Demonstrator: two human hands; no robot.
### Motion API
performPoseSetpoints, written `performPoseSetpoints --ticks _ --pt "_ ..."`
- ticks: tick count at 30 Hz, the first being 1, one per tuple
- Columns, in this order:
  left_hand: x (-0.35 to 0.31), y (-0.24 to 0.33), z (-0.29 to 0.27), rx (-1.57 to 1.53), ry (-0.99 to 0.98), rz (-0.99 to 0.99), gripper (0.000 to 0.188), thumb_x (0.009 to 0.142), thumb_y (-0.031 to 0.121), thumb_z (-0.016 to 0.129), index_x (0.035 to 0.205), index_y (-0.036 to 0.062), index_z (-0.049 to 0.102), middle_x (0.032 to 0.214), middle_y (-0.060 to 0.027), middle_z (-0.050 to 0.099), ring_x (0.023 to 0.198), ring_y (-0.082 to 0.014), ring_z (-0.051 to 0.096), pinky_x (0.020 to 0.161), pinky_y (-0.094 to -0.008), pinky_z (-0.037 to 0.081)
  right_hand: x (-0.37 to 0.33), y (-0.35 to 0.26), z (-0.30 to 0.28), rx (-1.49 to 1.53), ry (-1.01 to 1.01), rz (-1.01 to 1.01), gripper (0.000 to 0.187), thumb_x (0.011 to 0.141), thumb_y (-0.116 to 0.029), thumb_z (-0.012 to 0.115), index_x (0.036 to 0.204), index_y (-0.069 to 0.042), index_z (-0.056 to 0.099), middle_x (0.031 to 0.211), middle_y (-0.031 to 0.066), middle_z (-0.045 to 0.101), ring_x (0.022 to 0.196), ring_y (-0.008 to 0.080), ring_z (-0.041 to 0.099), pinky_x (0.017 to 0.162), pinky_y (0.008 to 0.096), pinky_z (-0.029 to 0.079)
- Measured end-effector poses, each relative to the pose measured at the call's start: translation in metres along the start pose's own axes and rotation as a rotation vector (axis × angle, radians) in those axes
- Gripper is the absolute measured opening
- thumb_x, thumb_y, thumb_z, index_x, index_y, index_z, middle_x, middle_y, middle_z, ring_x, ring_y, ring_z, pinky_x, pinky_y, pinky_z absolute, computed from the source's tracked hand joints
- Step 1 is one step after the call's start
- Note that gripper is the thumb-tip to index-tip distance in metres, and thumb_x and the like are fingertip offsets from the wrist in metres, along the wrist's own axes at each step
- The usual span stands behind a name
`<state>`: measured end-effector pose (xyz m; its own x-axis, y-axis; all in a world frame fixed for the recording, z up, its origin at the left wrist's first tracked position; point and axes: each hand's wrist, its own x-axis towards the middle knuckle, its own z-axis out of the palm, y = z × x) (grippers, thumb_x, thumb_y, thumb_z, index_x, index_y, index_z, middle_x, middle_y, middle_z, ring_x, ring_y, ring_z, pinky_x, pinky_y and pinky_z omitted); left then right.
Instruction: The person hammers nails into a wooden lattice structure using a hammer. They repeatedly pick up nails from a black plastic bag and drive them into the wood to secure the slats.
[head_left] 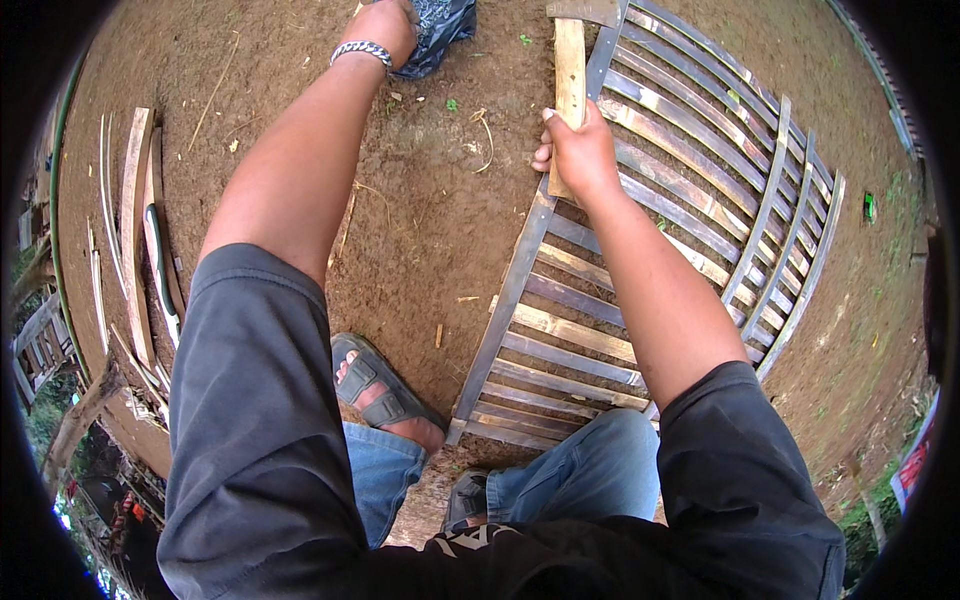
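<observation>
My right hand [580, 150] is closed around the light wooden handle of a hatchet [569, 70]. Its dark metal head lies at the top edge of the view. Beneath the hatchet and my right forearm is a large slatted panel [510, 290] of bamboo or wood strips, joined by dark crosspieces. At the upper left my left hand [385, 32], with a chain bracelet on the wrist, is against a crumpled black plastic bag [440, 35]. The top edge cuts off most of its fingers, so its grip is hidden.
Long wooden strips [135, 230] lie on the bare soil at left, beside a handsaw [158, 265] with a dark handle. My sandalled foot [385, 390] stands by the panel's near left corner. A small green object [869, 208] lies at far right.
</observation>
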<state>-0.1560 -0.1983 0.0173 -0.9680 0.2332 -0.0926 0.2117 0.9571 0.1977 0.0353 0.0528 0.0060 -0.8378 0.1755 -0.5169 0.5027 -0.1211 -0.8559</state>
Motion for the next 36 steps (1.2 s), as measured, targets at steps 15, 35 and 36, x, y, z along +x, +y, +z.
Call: performPoseSetpoints --ticks 15,35,36 --pt "-0.036 0.019 -0.016 -0.381 0.366 -0.155 0.022 0.088 0.024 0.069 0.098 0.005 0.075 0.1 -0.0139 0.077 0.085 -0.0241 0.075 0.08 -0.037 0.057 0.002 0.0 -0.001 -0.038 0.016 0.029 0.039 0.097 -0.012 0.066 0.129 0.001 0.047 0.083 0.0111 0.064 0.055 0.0175 0.066 0.047 0.0331 0.059" --pt "-0.329 0.213 0.089 -0.666 0.458 -0.43 0.01 0.088 0.009 0.075 0.096 0.0038 0.077 0.096 -0.0121 0.075 0.094 -0.0283 0.067 0.089 -0.0396 0.051 0.0 -0.004 -0.003 -0.037 0.004 0.011 0.041 0.097 -0.01 0.064 0.132 0.001 0.047 0.088 0.0142 0.067 0.057 0.0191 0.068 0.048 0.0336 0.06" --pt "-0.329 0.215 0.09 -0.661 0.446 -0.452 0.01 0.088 0.01 0.075 0.096 0.0038 0.077 0.096 -0.0122 0.075 0.094 -0.0285 0.067 0.089 -0.0398 0.05 0.0 -0.003 -0.004 -0.033 0.001 0.012 0.042 0.097 -0.01 0.064 0.132 0.001 0.047 0.087 0.0142 0.067 0.057 0.0191 0.068 0.048 0.0336 0.06"
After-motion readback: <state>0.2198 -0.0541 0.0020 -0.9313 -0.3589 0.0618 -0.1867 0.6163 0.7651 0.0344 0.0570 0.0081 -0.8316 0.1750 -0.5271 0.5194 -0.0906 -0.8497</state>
